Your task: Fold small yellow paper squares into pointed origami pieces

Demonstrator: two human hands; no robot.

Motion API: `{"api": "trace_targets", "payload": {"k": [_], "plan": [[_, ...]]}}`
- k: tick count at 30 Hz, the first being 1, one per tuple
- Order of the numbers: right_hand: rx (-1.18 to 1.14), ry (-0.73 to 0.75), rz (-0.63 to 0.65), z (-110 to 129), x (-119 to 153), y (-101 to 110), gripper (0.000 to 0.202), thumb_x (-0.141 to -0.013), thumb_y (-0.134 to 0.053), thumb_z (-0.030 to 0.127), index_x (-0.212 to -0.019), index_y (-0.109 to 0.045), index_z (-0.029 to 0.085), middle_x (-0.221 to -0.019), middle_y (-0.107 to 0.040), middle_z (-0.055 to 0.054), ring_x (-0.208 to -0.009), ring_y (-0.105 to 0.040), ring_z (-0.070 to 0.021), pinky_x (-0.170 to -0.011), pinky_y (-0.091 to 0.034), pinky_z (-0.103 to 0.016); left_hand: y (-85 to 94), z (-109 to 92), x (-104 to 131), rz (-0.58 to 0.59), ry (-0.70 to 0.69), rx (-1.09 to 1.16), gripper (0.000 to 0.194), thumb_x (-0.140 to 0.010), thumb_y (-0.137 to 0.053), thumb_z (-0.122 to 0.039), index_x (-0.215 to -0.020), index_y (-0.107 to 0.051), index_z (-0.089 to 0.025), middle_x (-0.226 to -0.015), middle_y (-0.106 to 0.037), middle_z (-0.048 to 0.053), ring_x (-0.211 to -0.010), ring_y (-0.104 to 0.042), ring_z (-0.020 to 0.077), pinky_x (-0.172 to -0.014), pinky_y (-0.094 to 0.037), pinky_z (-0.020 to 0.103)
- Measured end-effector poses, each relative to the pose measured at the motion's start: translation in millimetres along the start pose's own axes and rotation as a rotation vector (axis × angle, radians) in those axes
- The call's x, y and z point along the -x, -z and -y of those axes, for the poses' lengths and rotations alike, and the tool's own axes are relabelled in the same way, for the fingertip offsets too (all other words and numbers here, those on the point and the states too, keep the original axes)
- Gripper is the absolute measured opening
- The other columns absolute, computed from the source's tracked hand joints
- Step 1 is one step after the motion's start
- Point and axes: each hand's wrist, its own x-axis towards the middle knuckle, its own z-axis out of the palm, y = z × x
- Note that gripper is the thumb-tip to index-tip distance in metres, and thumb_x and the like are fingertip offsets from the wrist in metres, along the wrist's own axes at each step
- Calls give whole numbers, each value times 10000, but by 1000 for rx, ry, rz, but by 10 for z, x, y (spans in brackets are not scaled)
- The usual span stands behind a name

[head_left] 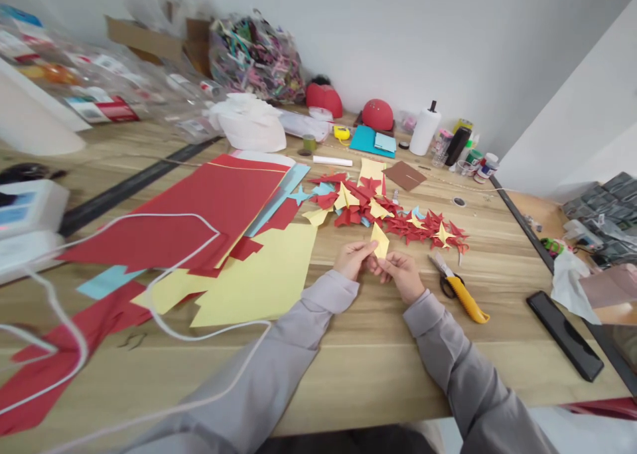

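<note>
A small folded yellow paper piece (pixel 380 241), pointed at the top, is pinched between both hands near the middle of the table. My left hand (pixel 354 257) grips its left side with thumb and fingers. My right hand (pixel 401 272) closes on its lower right edge. Just beyond the hands lies a heap of folded red paper shapes (pixel 348 214), with yellow and blue ones mixed in; it stretches off to the right. Large red sheets (pixel 199 208) and a yellow sheet (pixel 269 275) lie to the left of the hands.
A yellow-handled cutter (pixel 468 299) rests beside black-handled scissors (pixel 448 285) right of my right hand. Farther right lies a black case (pixel 565 334). A white cable (pixel 199 338) crosses the left side. Bottles (pixel 425 130) and red pincushions (pixel 377 115) stand along the wall.
</note>
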Motion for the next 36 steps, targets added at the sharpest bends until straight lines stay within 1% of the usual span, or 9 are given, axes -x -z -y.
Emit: {"api": "trace_targets", "payload": {"k": [3, 6, 8, 13, 17, 23, 28, 32, 36], "plan": [[-19, -12, -14, 16, 3, 1, 282, -637, -672, 442, -602, -574, 180, -542, -642, 0, -371, -489, -75, -380, -376, -199, 1, -4, -9, 3, -20, -15, 340, -557, -716, -432, -488, -565, -136, -394, -527, -5, -346, -468, 87, -370, -373, 217], [-13, -20, -12, 25, 6, 2, 262, -639, -673, 426, -613, -590, 179, -556, -648, -3, -372, -491, -74, -385, -386, -202, -2, -21, 0, 46, -59, -52, 311, -430, -799, -305, -627, -637, -127, -493, -593, 1, -389, -480, 83, -393, -379, 217], [5, -25, -3, 22, 9, 1, 249, -641, -675, 417, -629, -603, 178, -550, -645, -1, -371, -489, -74, -384, -387, -201, -3, -34, 5, 66, -76, -71, 315, -399, -808, -267, -617, -635, -118, -493, -589, 1, -378, -457, 72, -372, -343, 205], [78, -20, 7, 18, 18, -21, 256, -661, -661, 420, -614, -588, 179, -547, -642, -6, -364, -479, -73, -377, -388, -203, -1, -52, 1, 33, -58, -110, 286, -427, -794, -286, -570, -615, -115, -395, -520, -20, -309, -394, 61, -325, -284, 200], [86, 1, 9, 37, 29, -41, 267, -669, -655, 423, -601, -576, 177, -555, -644, -13, -370, -474, -71, -376, -387, -202, -14, -54, 14, 14, -63, -127, 288, -447, -784, -311, -550, -595, -120, -373, -509, -21, -300, -406, 72, -317, -297, 204], [64, -4, 32, 29, 57, -71, 268, -662, -665, 403, -589, -573, 163, -544, -645, -14, -363, -473, -67, -367, -384, -191, -24, -34, 31, -67, -77, -199, 330, -486, -765, -358, -477, -525, -131, -337, -473, -38, -284, -402, 65, -304, -275, 185], [45, -22, -13, 41, 59, -62, 245, -678, -656, 376, -611, -592, 150, -530, -638, -6, -364, -480, -59, -382, -381, -180, -6, -33, 7, -12, -25, -171, 348, -562, -714, -422, -496, -544, -125, -343, -483, -27, -310, -428, 65, -341, -316, 184], [-5, -11, -50, 70, 48, -35, 211, -706, -638, 344, -629, -596, 152, -542, -634, 4, -381, -491, -53, -398, -372, -172, -8, -62, 6, 4, -32, -109, 322, -473, -770, -371, -606, -619, -120, -440, -559, -18, -381, -479, 71, -403, -383, 195], [-9, -27, -45, 95, 53, -39, 224, -694, -648, 348, -609, -584, 151, -540, -629, 6, -384, -492, -56, -400, -378, -179, -10, -80, 16, 25, -29, -101, 312, -501, -756, -376, -527, -569, -127, -387, -518, -26, -362, -469, 79, -408, -380, 212]]}}
